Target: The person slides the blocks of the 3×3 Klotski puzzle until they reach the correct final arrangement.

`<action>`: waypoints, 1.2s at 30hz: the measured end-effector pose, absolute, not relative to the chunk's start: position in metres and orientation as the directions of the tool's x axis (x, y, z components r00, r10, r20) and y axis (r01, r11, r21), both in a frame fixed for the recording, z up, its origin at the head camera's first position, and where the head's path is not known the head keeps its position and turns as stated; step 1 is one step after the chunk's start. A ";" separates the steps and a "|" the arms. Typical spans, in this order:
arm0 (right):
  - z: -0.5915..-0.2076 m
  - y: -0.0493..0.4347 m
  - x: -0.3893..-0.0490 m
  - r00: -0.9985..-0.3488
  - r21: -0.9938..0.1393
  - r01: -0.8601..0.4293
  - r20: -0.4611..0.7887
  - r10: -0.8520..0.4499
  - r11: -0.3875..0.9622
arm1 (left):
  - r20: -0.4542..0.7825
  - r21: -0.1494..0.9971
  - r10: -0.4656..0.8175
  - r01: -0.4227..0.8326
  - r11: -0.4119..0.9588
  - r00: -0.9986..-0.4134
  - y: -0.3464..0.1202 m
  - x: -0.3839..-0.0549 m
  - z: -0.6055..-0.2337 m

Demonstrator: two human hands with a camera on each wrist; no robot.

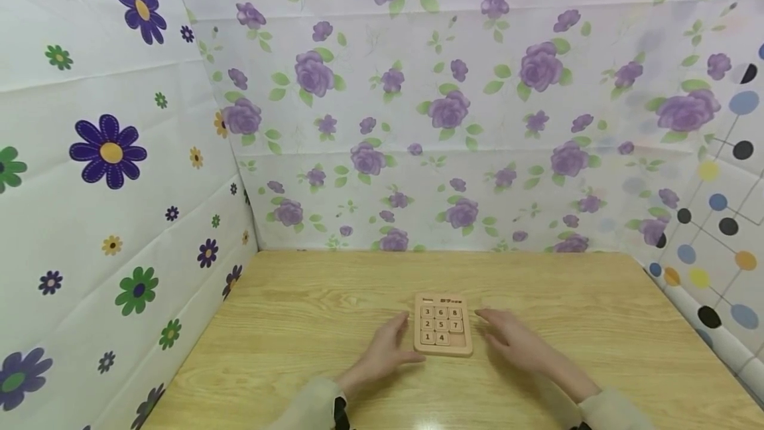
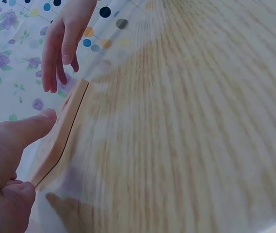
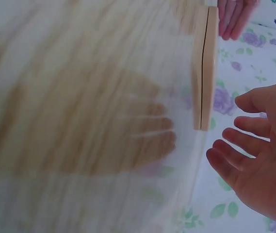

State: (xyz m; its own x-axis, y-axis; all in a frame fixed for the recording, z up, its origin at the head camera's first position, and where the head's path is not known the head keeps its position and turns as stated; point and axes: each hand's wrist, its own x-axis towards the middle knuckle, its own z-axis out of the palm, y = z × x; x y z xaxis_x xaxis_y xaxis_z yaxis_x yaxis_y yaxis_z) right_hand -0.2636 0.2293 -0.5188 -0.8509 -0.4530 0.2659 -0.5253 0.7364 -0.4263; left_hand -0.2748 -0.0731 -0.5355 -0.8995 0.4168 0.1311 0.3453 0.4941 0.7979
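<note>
A wooden number slide puzzle lies flat on the table, its numbered tiles face up and a gap at the lower right corner. Its top row reads 3, 6, 8. Beside the puzzle's left edge is my left hand, thumb spread toward the near left corner and fingers loosely extended. My right hand hovers off the right edge with relaxed, slightly bent fingers and nothing in it. In the right wrist view, a strip of background separates those fingers from the puzzle's side. The left wrist view has the left thumb and a fingertip close at the puzzle's edge.
The wood-grain table runs back to a cloth with purple roses. A daisy-print cloth hangs along the left, and a dotted cloth along the right.
</note>
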 end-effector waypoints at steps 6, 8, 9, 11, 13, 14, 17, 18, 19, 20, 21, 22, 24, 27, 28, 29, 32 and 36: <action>-0.517 0.223 -0.262 -0.819 -0.347 -0.574 0.264 -0.510 0.742 | 0.208 0.762 0.460 0.438 0.478 -0.863 -0.064 -0.279 -0.535; -0.517 0.220 -0.261 -0.809 -0.322 -0.587 0.260 -0.527 0.743 | 0.232 0.752 0.480 0.469 0.462 -0.846 -0.061 -0.280 -0.534; -0.516 0.219 -0.260 -0.811 -0.316 -0.585 0.252 -0.528 0.747 | 0.242 0.745 0.488 0.483 0.460 -0.839 -0.059 -0.280 -0.534; -0.515 0.217 -0.257 -0.817 -0.304 -0.577 0.233 -0.528 0.758 | 0.249 0.727 0.489 0.495 0.476 -0.836 -0.056 -0.280 -0.534; -0.515 0.214 -0.255 -0.819 -0.271 -0.572 0.225 -0.527 0.774 | 0.243 0.712 0.482 0.493 0.501 -0.842 -0.054 -0.281 -0.534; -0.515 0.213 -0.253 -0.819 -0.247 -0.572 0.224 -0.528 0.782 | 0.244 0.703 0.479 0.494 0.512 -0.844 -0.054 -0.281 -0.534; -0.517 0.209 -0.249 -0.799 -0.161 -0.593 0.244 -0.550 0.789 | 0.229 0.695 0.464 0.477 0.538 -0.856 -0.052 -0.281 -0.535; -0.518 0.208 -0.248 -0.791 -0.134 -0.599 0.254 -0.557 0.789 | 0.225 0.696 0.458 0.471 0.543 -0.860 -0.051 -0.281 -0.535; -0.519 0.206 -0.247 -0.783 -0.116 -0.607 0.256 -0.567 0.786 | 0.222 0.691 0.452 0.466 0.552 -0.864 -0.051 -0.281 -0.536; -0.520 0.205 -0.246 -0.777 -0.099 -0.612 0.256 -0.575 0.784 | 0.217 0.691 0.447 0.460 0.557 -0.868 -0.051 -0.281 -0.536; -0.521 0.205 -0.245 -0.774 -0.093 -0.618 0.248 -0.583 0.781 | 0.211 0.693 0.443 0.453 0.561 -0.871 -0.050 -0.281 -0.536; -0.521 0.203 -0.243 -0.774 -0.093 -0.620 0.239 -0.587 0.779 | 0.210 0.695 0.438 0.449 0.562 -0.874 -0.049 -0.281 -0.536; -0.521 0.201 -0.240 -0.783 -0.103 -0.614 0.207 -0.587 0.783 | 0.209 0.697 0.433 0.444 0.564 -0.877 -0.048 -0.280 -0.537; -0.518 0.196 -0.236 -0.792 -0.104 -0.607 0.156 -0.590 0.788 | 0.204 0.708 0.420 0.430 0.560 -0.884 -0.047 -0.280 -0.536; -0.518 0.194 -0.235 -0.796 -0.102 -0.603 0.143 -0.589 0.791 | 0.203 0.709 0.413 0.424 0.563 -0.888 -0.047 -0.280 -0.536; -0.517 0.192 -0.234 -0.798 -0.102 -0.601 0.129 -0.589 0.792 | 0.198 0.712 0.406 0.415 0.566 -0.892 -0.047 -0.281 -0.537; -0.516 0.187 -0.231 -0.795 -0.098 -0.606 0.098 -0.598 0.790 | 0.184 0.718 0.372 0.383 0.582 -0.910 -0.047 -0.282 -0.538; -0.515 0.181 -0.229 -0.788 -0.092 -0.615 0.080 -0.610 0.783 | 0.154 0.725 0.336 0.337 0.600 -0.929 -0.047 -0.283 -0.539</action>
State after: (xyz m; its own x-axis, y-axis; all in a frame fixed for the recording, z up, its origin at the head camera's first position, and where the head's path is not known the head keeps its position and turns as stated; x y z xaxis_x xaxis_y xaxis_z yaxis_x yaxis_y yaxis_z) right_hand -0.2291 0.1811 -0.5147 -0.7882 -0.6102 0.0800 -0.6154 0.7828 -0.0923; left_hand -0.2832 -0.0465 -0.5393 -0.9292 0.3360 0.1540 0.3372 0.6000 0.7254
